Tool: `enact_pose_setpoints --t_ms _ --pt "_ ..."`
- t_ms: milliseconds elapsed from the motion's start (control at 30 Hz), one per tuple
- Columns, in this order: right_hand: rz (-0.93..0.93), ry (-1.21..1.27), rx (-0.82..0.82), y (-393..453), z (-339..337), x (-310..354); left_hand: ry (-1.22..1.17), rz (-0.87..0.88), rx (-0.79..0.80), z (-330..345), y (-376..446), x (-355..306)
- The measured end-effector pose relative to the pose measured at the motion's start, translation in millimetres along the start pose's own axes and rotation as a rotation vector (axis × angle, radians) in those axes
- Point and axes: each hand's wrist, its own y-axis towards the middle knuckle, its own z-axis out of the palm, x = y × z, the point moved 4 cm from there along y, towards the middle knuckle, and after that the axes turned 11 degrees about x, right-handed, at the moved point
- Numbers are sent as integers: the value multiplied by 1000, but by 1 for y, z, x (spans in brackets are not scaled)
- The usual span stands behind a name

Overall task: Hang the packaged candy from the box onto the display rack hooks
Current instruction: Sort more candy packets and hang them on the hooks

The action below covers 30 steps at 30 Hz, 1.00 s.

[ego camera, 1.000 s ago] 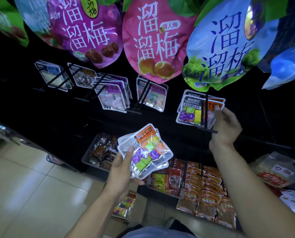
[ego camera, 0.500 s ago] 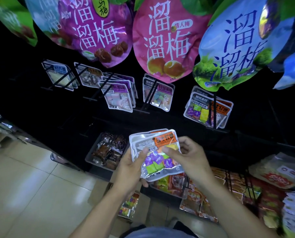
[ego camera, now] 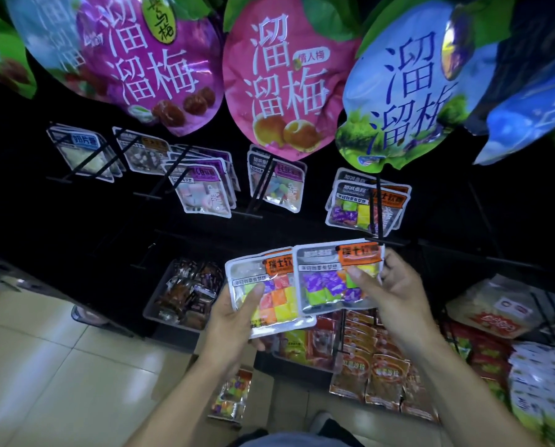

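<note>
Your view is dim: the rack (ego camera: 76, 240) backing sinks into near black, while the floor tiles (ego camera: 43, 366) at lower left catch pale light. Glare streaks the big foil bags (ego camera: 160, 69) along the top edge, which bulge with wide-angle distortion. Far left and right edges smear with blur.

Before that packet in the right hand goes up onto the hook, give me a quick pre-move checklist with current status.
1. Right hand pinches one separated candy packet: ok.
2. Left hand grips the remaining stack, clear of the lifted packet: ok.
3. Target hook carries matching orange-label packets: ok.
4. Hook tip free and reachable just above the packet: ok.
5. Packet's hang hole lined up with the hook: cannot tell, hole not visible.
6. Room left on the hook: cannot tell.
</note>
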Motion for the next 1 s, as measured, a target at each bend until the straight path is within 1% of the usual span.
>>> enact_pose_setpoints --t_ms 100,200,400,567,667,833,1000 --pt "-109 -29 -77 -7 -14 8 -25 -14 -30 -1 -2 0" --pt "-156 -69 -129 -11 -23 8 -24 -35 -40 1 -5 0" --pt "-123 -157 -39 -13 -22 4 -10 -44 -43 4 -8 2" --pt "-185 -69 -198 -14 -24 4 -5 -51 -39 6 -10 0" --pt "-192 -55 -204 -14 -24 1 0 -50 -36 9 -11 0" --pt "-249 -42 -304 -15 -31 0 -2 -54 -32 14 -15 -1" --pt "-220 -34 -316 -9 -31 -4 5 -65 -27 17 -18 1"
